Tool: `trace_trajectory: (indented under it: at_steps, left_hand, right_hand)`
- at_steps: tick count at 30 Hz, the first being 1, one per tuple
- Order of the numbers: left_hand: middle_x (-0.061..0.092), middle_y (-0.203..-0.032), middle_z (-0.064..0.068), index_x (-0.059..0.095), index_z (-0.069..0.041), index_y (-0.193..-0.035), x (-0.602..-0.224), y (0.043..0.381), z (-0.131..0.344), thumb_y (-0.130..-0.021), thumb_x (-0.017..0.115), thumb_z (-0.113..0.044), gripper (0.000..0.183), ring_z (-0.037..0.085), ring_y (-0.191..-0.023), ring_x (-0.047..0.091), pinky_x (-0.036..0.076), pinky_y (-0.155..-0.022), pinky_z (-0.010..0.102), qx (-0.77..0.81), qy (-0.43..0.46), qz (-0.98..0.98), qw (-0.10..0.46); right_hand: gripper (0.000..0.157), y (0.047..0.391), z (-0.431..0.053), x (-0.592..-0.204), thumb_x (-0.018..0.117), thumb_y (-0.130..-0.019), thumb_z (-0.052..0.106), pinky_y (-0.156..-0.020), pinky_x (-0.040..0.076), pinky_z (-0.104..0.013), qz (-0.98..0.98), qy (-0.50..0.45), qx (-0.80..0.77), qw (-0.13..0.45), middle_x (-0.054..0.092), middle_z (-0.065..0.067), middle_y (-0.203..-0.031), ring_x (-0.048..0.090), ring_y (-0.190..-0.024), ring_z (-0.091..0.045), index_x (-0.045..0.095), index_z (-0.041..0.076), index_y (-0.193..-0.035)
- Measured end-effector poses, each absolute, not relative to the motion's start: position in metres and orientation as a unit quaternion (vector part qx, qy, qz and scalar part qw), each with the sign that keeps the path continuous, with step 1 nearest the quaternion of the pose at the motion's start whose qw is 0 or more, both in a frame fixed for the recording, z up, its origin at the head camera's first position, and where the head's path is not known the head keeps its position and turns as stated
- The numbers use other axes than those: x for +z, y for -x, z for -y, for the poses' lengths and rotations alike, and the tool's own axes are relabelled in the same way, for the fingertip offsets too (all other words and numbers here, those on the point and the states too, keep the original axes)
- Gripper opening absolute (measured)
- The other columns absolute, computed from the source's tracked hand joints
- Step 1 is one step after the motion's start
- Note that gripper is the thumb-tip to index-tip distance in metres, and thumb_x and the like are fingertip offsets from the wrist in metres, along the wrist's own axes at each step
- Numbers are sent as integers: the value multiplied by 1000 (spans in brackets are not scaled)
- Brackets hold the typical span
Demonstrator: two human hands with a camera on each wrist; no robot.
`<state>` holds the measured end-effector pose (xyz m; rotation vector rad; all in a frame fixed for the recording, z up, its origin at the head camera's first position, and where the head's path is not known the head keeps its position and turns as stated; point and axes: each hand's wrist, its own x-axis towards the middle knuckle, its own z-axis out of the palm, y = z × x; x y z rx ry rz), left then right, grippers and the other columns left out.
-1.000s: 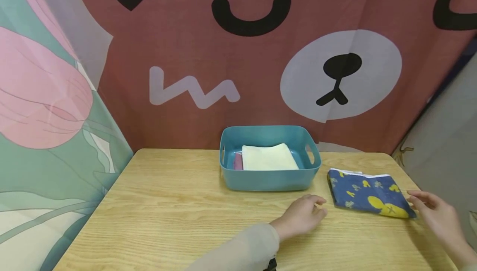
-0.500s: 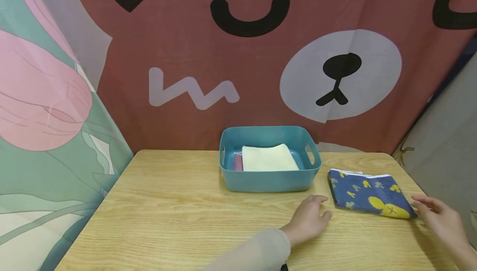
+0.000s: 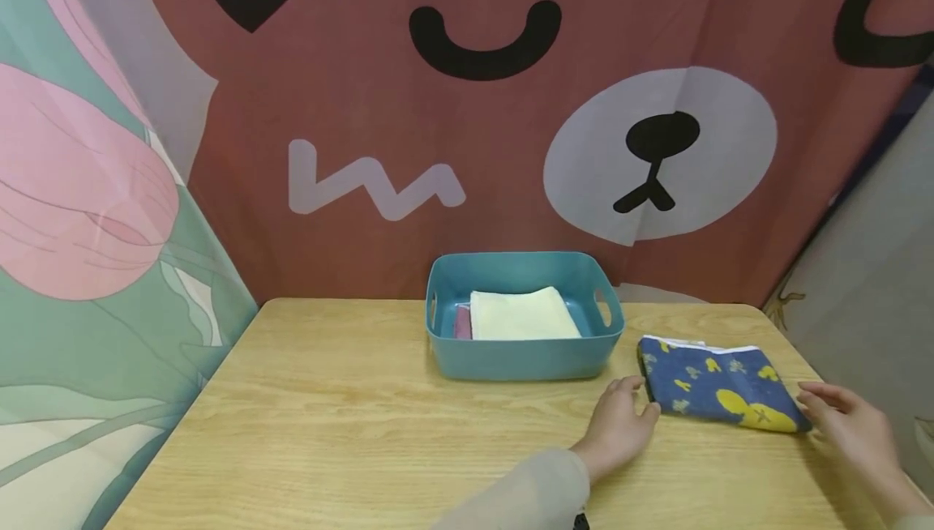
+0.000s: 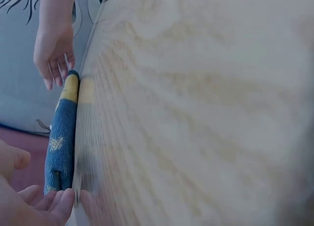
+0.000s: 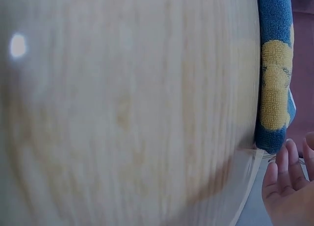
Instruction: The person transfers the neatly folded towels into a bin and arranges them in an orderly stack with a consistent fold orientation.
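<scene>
A folded blue towel (image 3: 711, 380) with yellow patterns and a white edge lies on the right part of the table. At its left side is my left hand (image 3: 619, 426), fingers loosely bent and fingertips close to the towel's edge. My right hand (image 3: 850, 425) is at the opposite side, fingertips by the near right corner. Seen from the left wrist, the towel (image 4: 61, 138) lies flat between both hands, with the left fingers at its near end. In the right wrist view, the right fingertips (image 5: 291, 146) reach the towel's rounded end; contact is hard to tell. Neither hand grips it.
A teal basket (image 3: 525, 360) with side handle holes stands at the table's back, left of the towel. Inside lie a folded cream cloth (image 3: 521, 315) and a pink item (image 3: 463, 322). The wooden table (image 3: 328, 416) meets a printed curtain (image 3: 365, 254) behind.
My left hand has moved right, up to the towel's left edge. The right hand stays by the right corner with little movement. The towel and basket keep their places; the head view tilts slightly.
</scene>
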<state>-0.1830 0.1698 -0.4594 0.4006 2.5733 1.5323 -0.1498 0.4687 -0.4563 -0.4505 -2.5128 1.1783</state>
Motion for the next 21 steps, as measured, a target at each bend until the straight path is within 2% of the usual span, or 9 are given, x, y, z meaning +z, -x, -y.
trace_trajectory:
  at_steps: [2, 3, 7, 10, 12, 14, 17, 19, 21]
  left_hand:
    - [60, -119, -4, 59, -14, -133, -460, 184, -171, -95, 68, -25, 41, 8, -107, 58, 48, -93, 26, 508, -125, -849, 67]
    - [60, -119, -3, 58, -13, -134, -460, 185, -172, -95, 67, -25, 42, 9, -108, 58, 48, -93, 26, 514, -118, -847, 74]
    - [61, -122, 3, 58, -9, -134, -459, 189, -173, -95, 67, -23, 42, 16, -115, 59, 49, -95, 30, 554, -81, -822, 106]
    - [62, -123, 8, 58, -5, -133, -458, 192, -176, -95, 66, -19, 41, 23, -116, 60, 50, -95, 35, 597, -47, -791, 125]
    - [63, -122, 10, 58, -2, -131, -457, 194, -179, -95, 67, -16, 40, 27, -116, 60, 50, -95, 39, 623, -28, -770, 131]
    - [62, -123, 11, 57, 0, -132, -456, 195, -182, -94, 67, -15, 42, 30, -117, 59, 49, -97, 42, 639, -13, -757, 135]
    - [63, -122, 12, 57, 2, -132, -454, 196, -188, -93, 68, -14, 43, 31, -119, 58, 48, -98, 43, 640, -1, -756, 135]
    - [63, -121, 12, 57, 2, -131, -453, 197, -192, -93, 68, -14, 43, 30, -118, 58, 48, -98, 43, 636, 4, -759, 140]
    - [64, -116, 13, 59, 3, -128, -452, 197, -194, -93, 67, -12, 40, 29, -112, 60, 49, -94, 43, 639, 11, -755, 146]
  right_hand:
    - [14, 150, -468, -458, 54, -102, 26, -53, 48, -19, 881, 160, 415, 162, 50, 37, -76, 52, -65, 15, 65, 26, -93]
    - [14, 150, -468, -458, 54, -101, 27, -53, 48, -20, 882, 164, 411, 158, 51, 36, -76, 52, -65, 14, 66, 24, -95]
    - [38, 154, -467, -458, 55, -101, 32, -54, 45, -22, 896, 184, 380, 141, 57, 27, -77, 50, -63, 12, 66, -3, -112]
    - [52, 157, -467, -458, 52, -102, 34, -55, 43, -24, 910, 192, 347, 117, 68, 5, -83, 51, -64, 5, 56, -13, -124]
    - [55, 159, -467, -459, 51, -102, 35, -60, 43, -28, 916, 197, 337, 95, 70, -17, -95, 59, -74, -11, 53, -14, -128]
    - [56, 161, -467, -459, 49, -102, 35, -68, 45, -35, 919, 198, 331, 80, 63, -32, -111, 61, -89, -31, 52, -14, -129]
    - [58, 164, -466, -459, 46, -103, 35, -80, 43, -50, 921, 196, 331, 57, 51, -39, -126, 47, -111, -53, 49, -16, -130]
    - [57, 165, -465, -459, 46, -103, 33, -84, 42, -56, 925, 189, 325, 52, 50, -40, -127, 45, -112, -56, 47, -17, -130]
    - [59, 167, -465, -458, 46, -103, 33, -84, 42, -57, 927, 187, 323, 39, 49, -41, -127, 46, -111, -57, 45, -19, -131]
